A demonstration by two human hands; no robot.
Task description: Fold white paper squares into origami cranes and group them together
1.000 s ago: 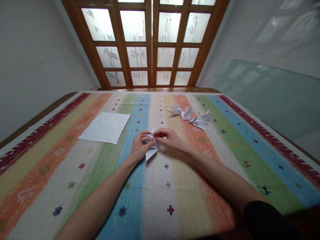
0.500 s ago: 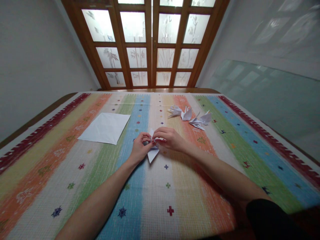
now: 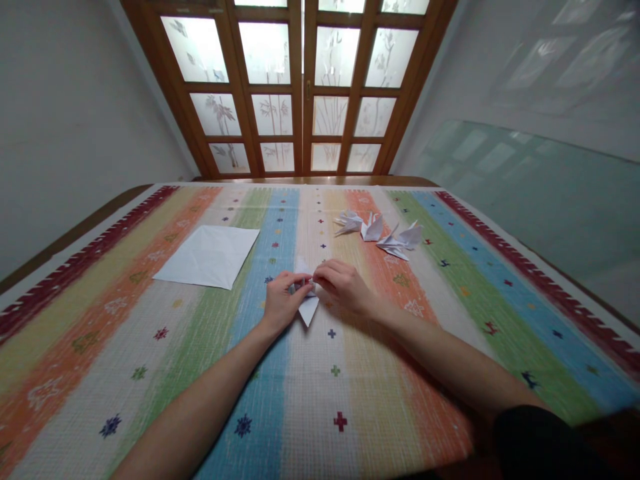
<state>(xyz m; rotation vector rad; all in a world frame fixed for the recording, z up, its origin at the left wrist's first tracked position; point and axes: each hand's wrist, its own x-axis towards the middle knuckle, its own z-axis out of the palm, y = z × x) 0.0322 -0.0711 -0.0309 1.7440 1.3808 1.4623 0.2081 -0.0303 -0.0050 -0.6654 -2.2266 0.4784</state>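
Between my hands, over the middle of the table, is a folded white paper piece with a pointed end facing me. My left hand pinches it from the left with thumb and fingers. From the right, my right hand has its fingertips closed at the upper edge of the same piece. Part of the paper's far end shows beyond the fingers, and the folds in the middle are hidden by them.
Flat white paper sheets lie to the left. Several folded paper cranes sit in a group at the back right. A striped tablecloth covers the table. Wooden doors with frosted panes stand beyond.
My right hand has shifted slightly right and drawn its fingers together at the paper's edge. The paper's near tip has swung a little to the right.
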